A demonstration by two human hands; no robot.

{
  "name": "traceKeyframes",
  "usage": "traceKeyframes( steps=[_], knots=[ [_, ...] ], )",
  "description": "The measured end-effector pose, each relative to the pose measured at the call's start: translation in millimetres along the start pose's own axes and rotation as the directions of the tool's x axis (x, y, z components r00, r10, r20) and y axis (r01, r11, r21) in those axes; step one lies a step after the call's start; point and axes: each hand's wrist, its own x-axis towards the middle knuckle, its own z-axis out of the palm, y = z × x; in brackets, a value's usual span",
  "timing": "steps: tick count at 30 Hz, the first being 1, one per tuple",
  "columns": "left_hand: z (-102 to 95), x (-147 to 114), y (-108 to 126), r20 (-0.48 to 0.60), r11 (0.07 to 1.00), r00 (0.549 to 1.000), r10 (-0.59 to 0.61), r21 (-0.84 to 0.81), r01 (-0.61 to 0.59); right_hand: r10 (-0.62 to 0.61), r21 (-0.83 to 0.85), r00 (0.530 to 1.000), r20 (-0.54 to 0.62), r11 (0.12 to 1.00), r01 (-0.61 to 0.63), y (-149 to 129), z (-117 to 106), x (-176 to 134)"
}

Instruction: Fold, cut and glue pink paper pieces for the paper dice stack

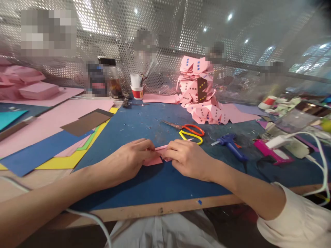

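Observation:
Between my hands, just above the blue mat, is a small piece of pink paper (154, 161) with a fold or cut edge along it. My left hand (134, 155) pinches its left end, fingers closed. Its right end is gripped by my right hand (186, 156), whose curled fingers hide part of the paper. Scissors (190, 132) with one red and one yellow handle lie open just beyond my right hand. A blue glue gun (231, 144) rests farther right. At the back stands a tower of folded pink paper (198, 93) with small blue, brown and yellow squares on it.
Coloured sheets, including a blue sheet (49, 150) and a brown sheet (88, 124), overlap at left. Pink paper stacks (38, 90) sit behind them. A paper cup (137, 90) with tools stands by the perforated metal screen (168, 34). A white cable (322, 162) loops at right.

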Motion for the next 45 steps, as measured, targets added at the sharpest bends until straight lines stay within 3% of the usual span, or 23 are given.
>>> traceKeyframes(
  steps=[8, 30, 45],
  knots=[
    [-1.6, 0.2, -2.9, -0.002, 0.994, 0.997, -0.071, -0.081, 0.071, 0.001, -0.042, 1.000, 0.013, 0.999, 0.000, -1.0, 2.4, -0.2],
    [-2.9, -0.7, -1.5, 0.000, 1.000, 1.000, 0.013, -0.007, -0.013, -0.005, -0.109, 1.000, 0.018, 0.994, 0.007, -1.9, 8.4, 2.0],
    [-4.2, 0.9, 0.1, -0.007, 1.000, 1.000, 0.015, 0.012, -0.015, -0.035, -0.052, 0.998, 0.045, 0.998, 0.038, 1.1, -3.0, -3.1]
  ],
)
